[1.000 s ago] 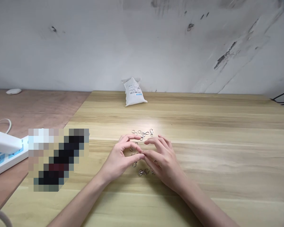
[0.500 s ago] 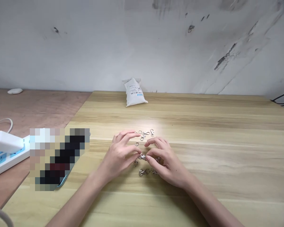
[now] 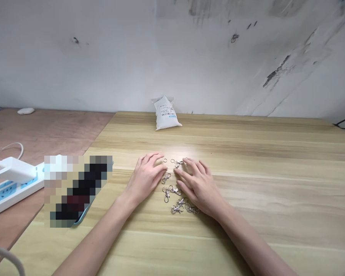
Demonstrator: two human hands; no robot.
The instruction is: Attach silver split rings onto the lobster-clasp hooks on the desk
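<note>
My left hand (image 3: pixel 145 172) rests low over the table with curled fingers. Its thumb and index fingertip are close together, and whatever may be between them is too small to make out. My right hand (image 3: pixel 198 184) has its fingers apart, the fingertips at a few silver swivel clasps (image 3: pixel 178 163). Between the hands lie a clasp with a ring (image 3: pixel 166 178), another clasp (image 3: pixel 175 190) by the right thumb, and one more (image 3: pixel 166 196) below. Several clasps with rings (image 3: pixel 177 209) are grouped nearer to me. Two loose split rings (image 3: pixel 172 161) lie beyond the fingertips.
A white labelled packet (image 3: pixel 168 115) stands at the table's back by the wall. To the left lies a pixelated phone (image 3: pixel 83 191). A white power strip (image 3: pixel 14 188) with a plugged-in charger (image 3: pixel 17 170) sits on the brown surface beside the table (image 3: pixel 261 222).
The clasp that was between both hands' fingertips has been let go and lies on the table. Both hands have moved farther away from me, the right one to the far clasps. The view has shifted slightly.
</note>
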